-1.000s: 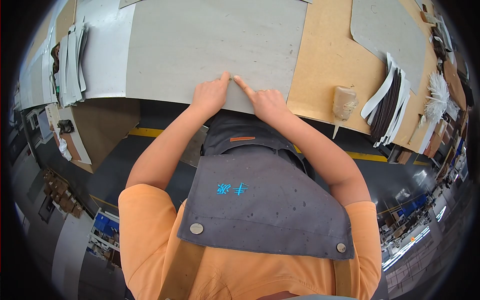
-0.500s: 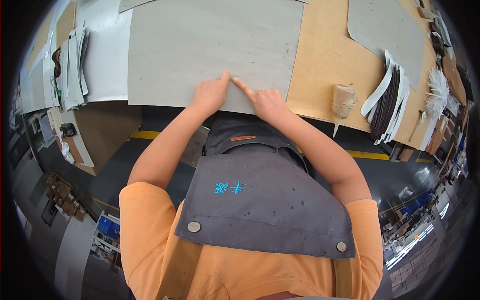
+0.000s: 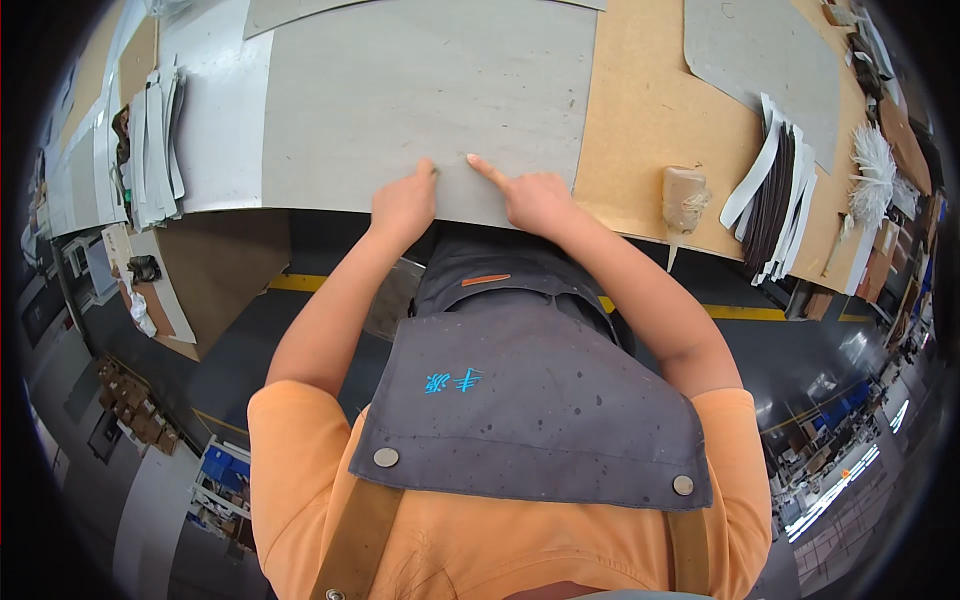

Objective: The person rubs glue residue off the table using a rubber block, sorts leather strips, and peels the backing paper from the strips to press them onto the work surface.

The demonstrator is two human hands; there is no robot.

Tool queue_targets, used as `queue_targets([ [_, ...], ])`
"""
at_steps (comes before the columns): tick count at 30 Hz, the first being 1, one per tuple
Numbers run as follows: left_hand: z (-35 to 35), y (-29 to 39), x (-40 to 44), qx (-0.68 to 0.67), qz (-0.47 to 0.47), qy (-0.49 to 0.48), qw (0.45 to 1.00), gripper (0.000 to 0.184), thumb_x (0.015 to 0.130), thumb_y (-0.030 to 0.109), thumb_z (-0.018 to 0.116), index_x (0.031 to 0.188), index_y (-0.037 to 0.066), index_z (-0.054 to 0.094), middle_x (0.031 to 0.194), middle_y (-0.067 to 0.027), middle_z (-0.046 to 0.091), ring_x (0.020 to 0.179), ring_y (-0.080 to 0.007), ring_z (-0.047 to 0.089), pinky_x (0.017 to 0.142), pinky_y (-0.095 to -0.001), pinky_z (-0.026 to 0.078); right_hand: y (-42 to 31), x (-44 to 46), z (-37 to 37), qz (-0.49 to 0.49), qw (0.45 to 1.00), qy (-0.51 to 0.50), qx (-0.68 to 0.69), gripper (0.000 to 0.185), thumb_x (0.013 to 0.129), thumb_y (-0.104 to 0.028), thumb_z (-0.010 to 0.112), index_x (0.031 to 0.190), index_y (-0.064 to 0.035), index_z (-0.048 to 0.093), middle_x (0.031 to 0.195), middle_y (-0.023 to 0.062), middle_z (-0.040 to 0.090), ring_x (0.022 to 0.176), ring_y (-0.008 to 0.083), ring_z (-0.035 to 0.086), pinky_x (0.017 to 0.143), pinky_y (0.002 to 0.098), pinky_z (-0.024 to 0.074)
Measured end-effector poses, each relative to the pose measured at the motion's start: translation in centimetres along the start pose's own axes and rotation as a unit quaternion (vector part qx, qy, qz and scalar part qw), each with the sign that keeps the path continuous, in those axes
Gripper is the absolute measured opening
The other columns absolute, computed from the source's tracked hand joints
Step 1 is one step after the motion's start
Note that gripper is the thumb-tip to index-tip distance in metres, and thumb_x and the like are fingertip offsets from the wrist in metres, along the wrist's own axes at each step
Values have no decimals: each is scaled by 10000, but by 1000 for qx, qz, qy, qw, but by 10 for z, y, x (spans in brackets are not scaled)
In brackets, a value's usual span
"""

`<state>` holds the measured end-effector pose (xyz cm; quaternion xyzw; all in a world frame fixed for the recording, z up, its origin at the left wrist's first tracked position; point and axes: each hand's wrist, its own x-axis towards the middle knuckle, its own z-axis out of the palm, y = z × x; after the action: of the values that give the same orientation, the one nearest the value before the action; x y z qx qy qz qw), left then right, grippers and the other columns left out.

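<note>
A wide grey sheet lies on the worktable, with both of my hands at its near edge. My left hand is closed over the sheet, its index finger bent and pressed together with the thumb side; whatever may be between them is hidden or too small to name. To its right, my right hand rests on the sheet with the index finger stretched forward, the tip touching the surface. Its other fingers are curled under, and I see nothing held there. A gap separates the two hands.
On the right are a wrapped bottle with a pointed nozzle, a bundle of dark and white strips, and another grey sheet. More pale strips stand at the left. A brown board box sits below the table edge.
My left hand has moved left and slightly back toward me, away from the right fingertip, and its index finger has bent. My right hand stays nearly in place.
</note>
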<state>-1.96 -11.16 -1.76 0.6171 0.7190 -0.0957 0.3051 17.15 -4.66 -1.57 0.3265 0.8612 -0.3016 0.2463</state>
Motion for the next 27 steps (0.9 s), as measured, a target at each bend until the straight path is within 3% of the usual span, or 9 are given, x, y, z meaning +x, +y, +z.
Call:
queue_targets([
  [2,13,-31,-15,-61,-37,103,992,192,934,212,380,1005,51,456,771,-198,632,661,-328,623,545,-441,459,26,0,-9,14,899,-47,435,600,883,-219,438,1438,-171,215,895,109,646,760,235,631,682,352,486],
  [6,-38,-26,-42,-505,-142,53,850,276,968,269,346,1028,47,500,796,-80,632,598,-84,535,567,-270,442,43,-29,-39,-148,342,-7,928,577,958,-444,283,1413,-89,260,1345,117,439,1210,273,442,1019,395,343],
  [9,-74,11,-53,-634,-78,94,764,286,969,242,351,1090,37,509,858,-90,633,688,-96,558,647,-262,450,33,-45,-58,-246,209,12,946,598,959,-485,207,1416,-102,249,1468,120,231,1358,304,190,1119,436,158],
  [12,-99,43,-58,-647,-15,136,750,296,963,209,371,1157,26,501,949,-93,617,790,-118,572,726,-267,457,22,-58,-76,-316,156,12,936,604,956,-493,209,1421,-109,235,1462,127,244,1363,301,180,1118,435,160],
  [17,-117,86,-60,-578,103,239,773,259,978,238,365,1108,29,443,825,-91,582,688,-124,563,650,-256,472,8,-80,-103,-353,175,16,919,621,943,-536,189,1423,-145,234,1457,126,255,1354,295,206,1112,422,172],
  [20,-124,105,-53,-550,129,292,772,236,979,252,371,1049,29,407,721,-82,554,529,-103,511,459,-232,427,-8,-84,-121,-368,243,34,897,651,939,-554,178,1436,-134,195,1469,123,233,1357,270,209,1111,401,159],
  [24,-144,121,-62,-459,140,419,771,249,968,255,383,1014,11,397,696,-89,542,559,-145,517,508,-277,426,-42,-98,-121,-358,604,157,694,642,965,-493,169,1441,-63,140,1490,121,180,1369,241,184,1110,391,129],
  [26,-151,124,-66,-438,118,436,777,223,959,220,385,987,-1,385,695,-134,557,613,-239,566,577,-369,446,-52,-104,-122,-353,675,236,603,556,984,-390,204,1425,-52,205,1478,123,208,1364,247,194,1102,398,159],
  [27,-153,123,-66,-437,119,454,767,222,962,223,386,986,3,393,693,-105,540,601,-188,537,558,-325,433,-53,-104,-122,-357,685,265,577,526,987,-352,228,1414,-46,247,1467,126,232,1359,247,208,1098,401,172],
])
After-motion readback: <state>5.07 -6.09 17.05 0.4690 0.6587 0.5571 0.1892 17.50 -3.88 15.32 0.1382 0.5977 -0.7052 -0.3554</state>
